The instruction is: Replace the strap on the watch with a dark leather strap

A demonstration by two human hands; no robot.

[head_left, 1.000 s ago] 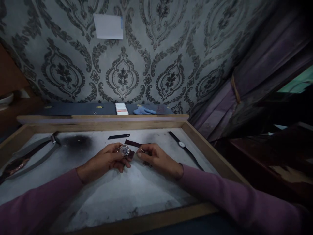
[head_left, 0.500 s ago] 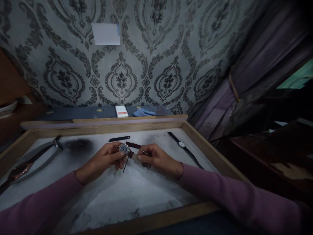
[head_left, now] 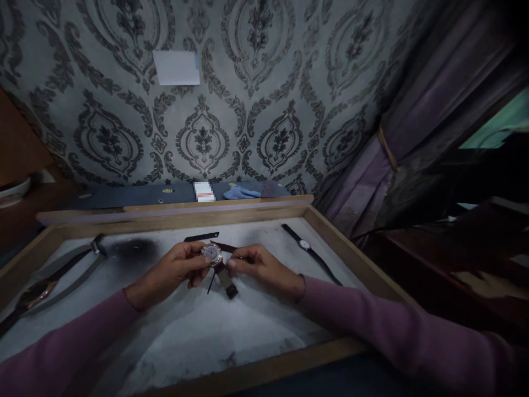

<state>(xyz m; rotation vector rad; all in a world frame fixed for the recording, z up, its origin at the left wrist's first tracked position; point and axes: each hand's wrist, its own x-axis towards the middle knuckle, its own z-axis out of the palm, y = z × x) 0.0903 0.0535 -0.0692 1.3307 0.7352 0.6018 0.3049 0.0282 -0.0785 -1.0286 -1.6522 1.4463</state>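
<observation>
A round-faced wristwatch (head_left: pixel 212 253) is held over the tray's white surface by my left hand (head_left: pixel 176 269), its thumb on the edge of the case. One brown strap part (head_left: pixel 228 282) hangs down toward the front, and a dark red strap part runs behind toward the right. My right hand (head_left: pixel 264 270) is closed just right of the watch, its fingertips pinched near the straps; what they hold is too small to make out. A thin dark stick (head_left: pixel 211 284) points down below the watch case. Behind my left hand lies a flat black strip (head_left: pixel 201 237).
The wooden-rimmed tray (head_left: pixel 264 212) also holds a black-strapped watch (head_left: pixel 305 244) at right and larger watches (head_left: pixel 37 292) at left. Beyond the rim lie a blue cloth (head_left: pixel 242 192) and a small white box (head_left: pixel 204 191). A tied purple curtain (head_left: pixel 372 165) hangs at right.
The watch face has tilted more toward the camera. The brown strap part has swung down, away from my right fingers. The view has shifted slightly.
</observation>
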